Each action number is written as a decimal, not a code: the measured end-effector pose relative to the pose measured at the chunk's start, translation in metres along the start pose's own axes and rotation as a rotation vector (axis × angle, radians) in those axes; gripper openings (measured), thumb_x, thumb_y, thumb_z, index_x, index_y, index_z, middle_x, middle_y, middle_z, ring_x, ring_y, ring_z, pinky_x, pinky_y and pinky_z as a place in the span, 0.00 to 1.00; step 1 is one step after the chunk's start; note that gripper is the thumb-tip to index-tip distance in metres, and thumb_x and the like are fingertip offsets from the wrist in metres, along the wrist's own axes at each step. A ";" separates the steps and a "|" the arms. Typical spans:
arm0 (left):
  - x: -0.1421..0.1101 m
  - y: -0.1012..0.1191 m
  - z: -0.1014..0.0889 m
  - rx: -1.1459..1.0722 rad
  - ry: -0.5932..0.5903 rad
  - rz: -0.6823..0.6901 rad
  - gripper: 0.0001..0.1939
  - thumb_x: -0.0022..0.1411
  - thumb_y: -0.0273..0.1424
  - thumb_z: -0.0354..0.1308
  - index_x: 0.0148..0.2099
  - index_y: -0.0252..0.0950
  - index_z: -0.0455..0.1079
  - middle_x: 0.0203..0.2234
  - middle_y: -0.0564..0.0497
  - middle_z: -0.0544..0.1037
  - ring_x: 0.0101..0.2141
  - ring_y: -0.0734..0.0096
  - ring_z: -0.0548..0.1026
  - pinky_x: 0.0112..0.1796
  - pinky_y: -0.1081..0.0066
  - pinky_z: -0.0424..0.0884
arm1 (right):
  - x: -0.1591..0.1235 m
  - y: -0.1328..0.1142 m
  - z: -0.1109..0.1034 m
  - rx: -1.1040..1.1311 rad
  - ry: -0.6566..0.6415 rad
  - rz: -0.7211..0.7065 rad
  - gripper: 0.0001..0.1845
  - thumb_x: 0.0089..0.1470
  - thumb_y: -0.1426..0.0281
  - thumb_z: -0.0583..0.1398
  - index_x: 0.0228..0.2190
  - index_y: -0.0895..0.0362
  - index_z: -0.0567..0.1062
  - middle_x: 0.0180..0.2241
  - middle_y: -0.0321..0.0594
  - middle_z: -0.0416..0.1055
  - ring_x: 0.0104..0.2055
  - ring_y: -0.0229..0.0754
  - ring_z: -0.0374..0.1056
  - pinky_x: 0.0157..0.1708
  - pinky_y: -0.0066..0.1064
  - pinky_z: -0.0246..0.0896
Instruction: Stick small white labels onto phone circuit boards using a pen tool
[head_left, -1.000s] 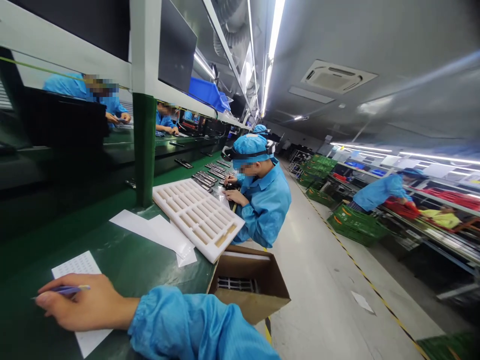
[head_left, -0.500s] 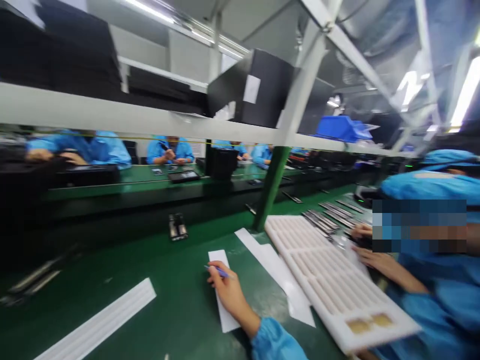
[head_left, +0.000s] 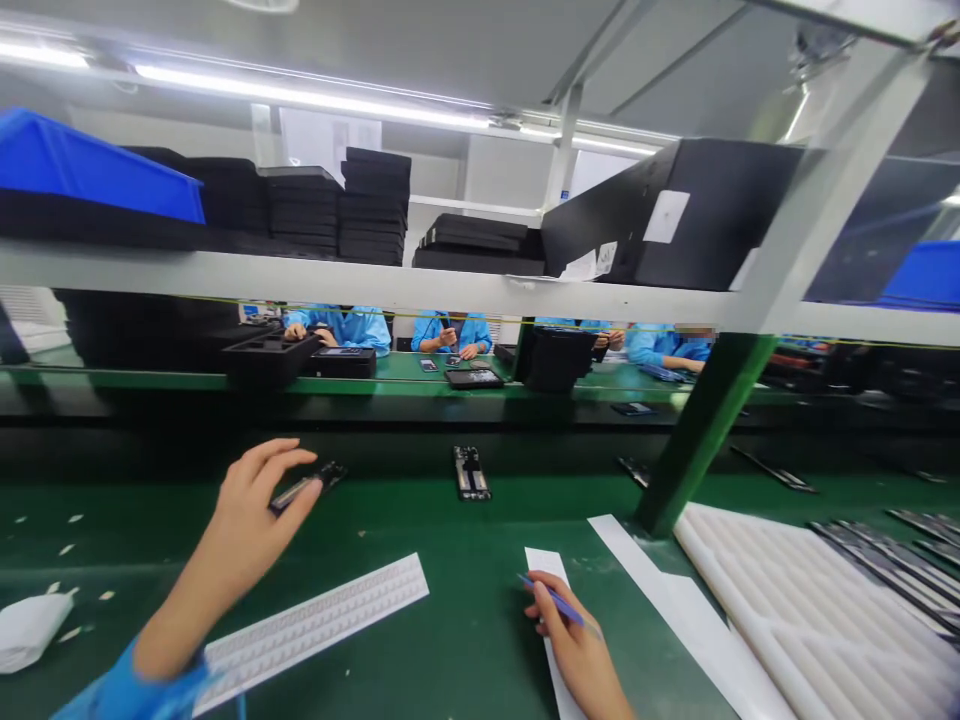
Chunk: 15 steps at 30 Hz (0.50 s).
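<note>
My left hand (head_left: 251, 505) reaches over the green work surface, thumb and fingers spread around a slim dark phone frame (head_left: 330, 474). Whether the fingertips touch it I cannot tell. Between the thumb and fingers of my right hand (head_left: 574, 635) is a thin blue-purple pen-like tool (head_left: 564, 606); its exact kind is unclear. That hand rests on a narrow white strip (head_left: 541, 562). Below my left hand, a long white sheet with rows of small marks (head_left: 337, 618) lies slanted. Another phone frame (head_left: 471, 474) sits beyond, between my hands.
A green post (head_left: 709, 430) rises at the right. Beside it are white paper strips (head_left: 660, 590), a white ridged tray (head_left: 810, 610) and several phone frames (head_left: 885, 570). Crumpled white material (head_left: 34, 630) lies at the left. Co-workers in blue sit behind the shelf beam (head_left: 450, 285).
The view has swung left, so the neighbour at the right is out of frame. My left hand has come into view by a phone frame. My right hand still holds the pen-like tool.
</note>
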<state>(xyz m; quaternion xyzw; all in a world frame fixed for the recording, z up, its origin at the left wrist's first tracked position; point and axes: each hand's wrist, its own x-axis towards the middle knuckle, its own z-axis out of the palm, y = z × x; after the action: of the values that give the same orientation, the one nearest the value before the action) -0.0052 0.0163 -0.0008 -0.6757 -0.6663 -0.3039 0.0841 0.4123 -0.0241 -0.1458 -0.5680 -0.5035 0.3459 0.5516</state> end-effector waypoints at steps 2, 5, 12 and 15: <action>0.025 -0.022 0.026 0.139 -0.106 -0.185 0.31 0.63 0.49 0.45 0.62 0.40 0.61 0.62 0.45 0.59 0.60 0.51 0.59 0.60 0.58 0.55 | -0.001 -0.001 0.001 0.003 -0.001 0.012 0.27 0.49 0.44 0.62 0.39 0.51 0.81 0.29 0.46 0.78 0.32 0.52 0.76 0.30 0.36 0.74; 0.043 -0.061 0.074 0.179 -0.241 -0.339 0.38 0.56 0.50 0.52 0.63 0.32 0.61 0.60 0.31 0.61 0.58 0.32 0.60 0.54 0.46 0.57 | -0.003 -0.003 0.003 0.004 0.007 0.018 0.28 0.49 0.43 0.62 0.39 0.52 0.81 0.29 0.46 0.78 0.31 0.51 0.76 0.30 0.35 0.74; 0.048 -0.104 0.129 0.096 -0.423 -0.184 0.42 0.54 0.52 0.51 0.65 0.33 0.58 0.51 0.36 0.72 0.48 0.43 0.72 0.46 0.59 0.65 | -0.001 -0.002 0.004 0.004 -0.031 0.019 0.27 0.55 0.45 0.58 0.41 0.54 0.79 0.36 0.47 0.78 0.32 0.48 0.75 0.30 0.34 0.72; 0.055 -0.105 0.132 0.111 -0.407 -0.137 0.42 0.52 0.51 0.53 0.64 0.34 0.60 0.43 0.39 0.75 0.41 0.47 0.74 0.42 0.63 0.65 | -0.001 -0.001 0.004 -0.001 -0.034 0.021 0.26 0.56 0.46 0.58 0.41 0.54 0.79 0.36 0.47 0.77 0.33 0.49 0.75 0.30 0.34 0.72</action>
<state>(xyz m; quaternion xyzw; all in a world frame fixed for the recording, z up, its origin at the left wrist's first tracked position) -0.0700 0.1413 -0.1087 -0.6707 -0.7295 -0.1292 -0.0358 0.4078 -0.0244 -0.1460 -0.5675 -0.5068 0.3612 0.5391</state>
